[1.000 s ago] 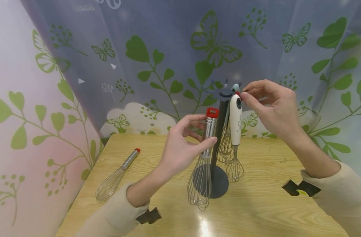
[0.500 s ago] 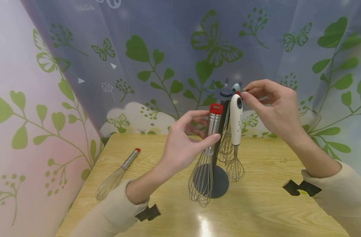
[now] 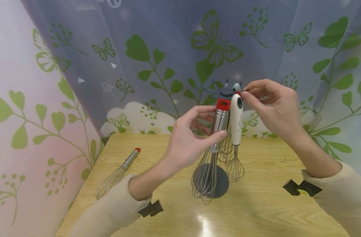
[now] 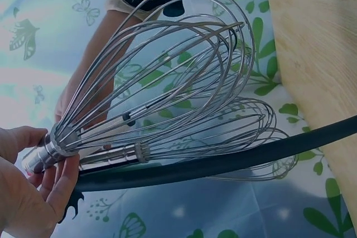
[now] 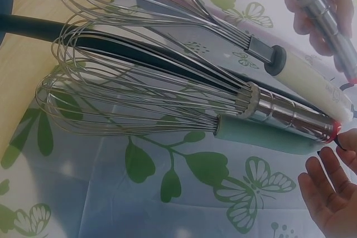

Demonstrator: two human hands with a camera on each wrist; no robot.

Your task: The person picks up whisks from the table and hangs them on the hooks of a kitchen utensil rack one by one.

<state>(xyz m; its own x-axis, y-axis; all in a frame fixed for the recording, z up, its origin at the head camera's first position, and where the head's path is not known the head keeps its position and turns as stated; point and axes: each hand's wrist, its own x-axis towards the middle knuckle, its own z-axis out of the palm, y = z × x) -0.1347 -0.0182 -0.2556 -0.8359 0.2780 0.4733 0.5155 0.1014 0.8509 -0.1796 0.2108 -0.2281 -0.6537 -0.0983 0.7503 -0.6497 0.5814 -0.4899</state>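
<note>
My left hand [image 3: 187,141] grips the steel handle of a red-capped whisk [image 3: 220,120], its wires hanging down in front of the dark whisk stand [image 3: 223,186]. At the stand's top right, the thumb and fingertips of my right hand [image 3: 275,105] pinch the dark tip of a hook beside a red cap. A white-handled whisk [image 3: 236,123] hangs just left of those fingertips. In the right wrist view, a second red-capped steel whisk [image 5: 287,112] and a whisk with a pale green handle [image 5: 265,135] hang close together.
Another red-capped whisk [image 3: 129,160] lies at the left of the wooden table [image 3: 272,197]. Behind the table hangs a cloth [image 3: 168,39] printed with leaves and butterflies. The stand's other hook arms spread around its top.
My left hand has raised its whisk and shifted it to the right, so the red cap now overlaps the stand's upper pole. The right hand has stayed nearly still.
</note>
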